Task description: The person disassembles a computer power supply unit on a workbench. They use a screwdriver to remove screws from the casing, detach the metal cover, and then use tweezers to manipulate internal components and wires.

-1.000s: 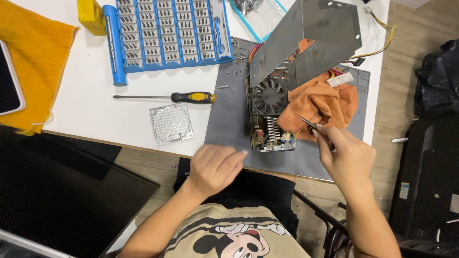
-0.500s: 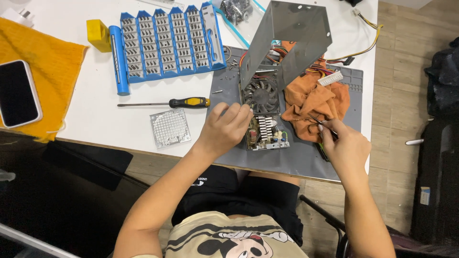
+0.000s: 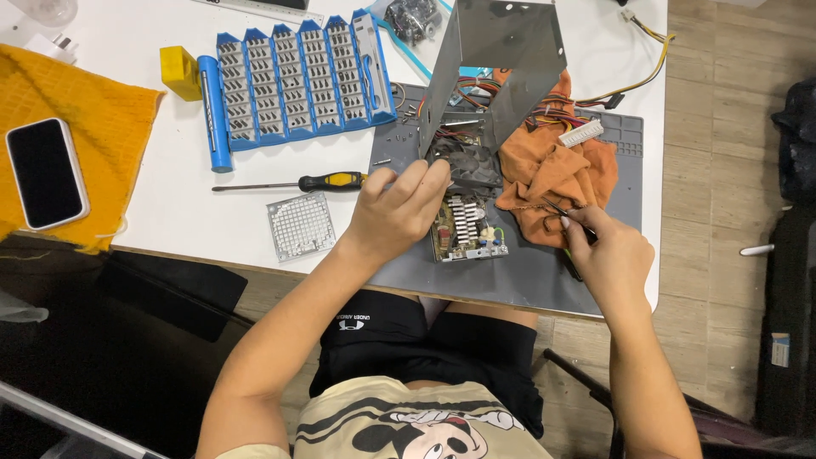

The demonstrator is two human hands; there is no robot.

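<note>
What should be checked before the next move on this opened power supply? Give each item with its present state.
1. Left hand steadies the circuit board: ok, its fingers rest at the board's left edge.
2. Right hand grips the tweezers: ok, pinched between the fingertips.
3. Tweezer tips on the board: not ok, they lie over the orange cloth, apart from the board.
4. Metal cover out of the way: ok, it stands tilted up behind the fan.
5. Screwdriver within reach: ok, it lies on the table left of the left hand.
6. Loose screws accounted for: cannot tell, too small.
</note>
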